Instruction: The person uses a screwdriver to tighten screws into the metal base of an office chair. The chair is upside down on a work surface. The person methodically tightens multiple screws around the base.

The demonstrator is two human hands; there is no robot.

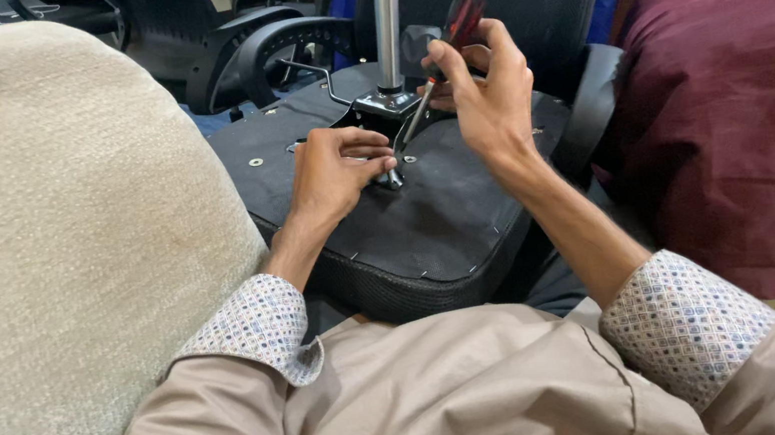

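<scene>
1. A big cream cushion (38,246) sits close on the left, so that side has little room.
2. The left hand (332,170) pinches a small metal bolt (392,178) on the upturned black seat (427,212). Keep it steady.
3. The right hand (488,92) has its fingers wrapped round a red screwdriver (457,31). Hold it straight on the bolt.
4. A dark red cushion (747,116) blocks the right; the seat's near edge (418,289) is close to the lap.

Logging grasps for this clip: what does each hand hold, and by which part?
Right hand grips the screwdriver by its red-and-black handle. Left hand pinches a small metal fitting at the screwdriver's tip.
</scene>
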